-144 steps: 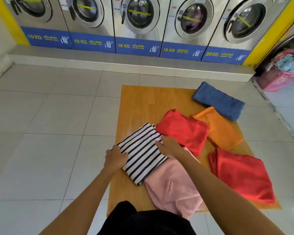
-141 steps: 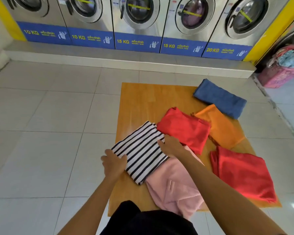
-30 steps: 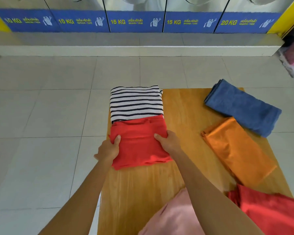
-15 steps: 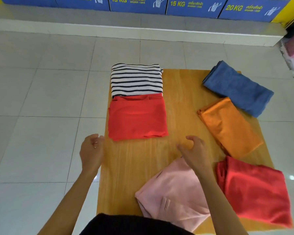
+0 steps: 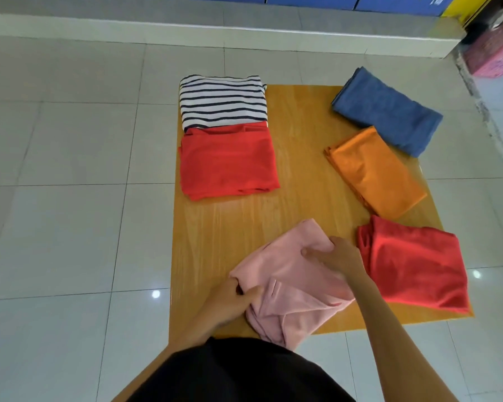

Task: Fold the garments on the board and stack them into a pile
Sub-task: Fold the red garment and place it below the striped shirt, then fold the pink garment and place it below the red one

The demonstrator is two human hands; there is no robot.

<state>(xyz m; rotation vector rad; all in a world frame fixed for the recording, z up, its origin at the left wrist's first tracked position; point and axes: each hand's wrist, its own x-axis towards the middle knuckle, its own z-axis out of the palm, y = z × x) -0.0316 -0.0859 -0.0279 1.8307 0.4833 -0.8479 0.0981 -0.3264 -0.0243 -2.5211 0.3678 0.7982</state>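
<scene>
A wooden board (image 5: 299, 175) lies on the tiled floor. At its near edge is a folded pink garment (image 5: 288, 274). My left hand (image 5: 233, 300) grips its left edge and my right hand (image 5: 336, 256) grips its right side. At the board's far left corner lies a folded striped garment (image 5: 222, 100), with a folded red garment (image 5: 228, 161) just in front, overlapping its near edge. On the right side lie a blue garment (image 5: 386, 110), an orange garment (image 5: 375, 172) and a second red garment (image 5: 415, 262).
Pale floor tiles (image 5: 70, 198) surround the board. A raised grey step (image 5: 215, 27) runs along the back under blue machine panels. A pink laundry basket (image 5: 497, 53) stands at the far right. My black clothing (image 5: 238, 372) fills the bottom edge.
Over the frames the striped garment went to the far left corner and the red one was laid in front of it. Both hands then let go and now hold the pink garment.
</scene>
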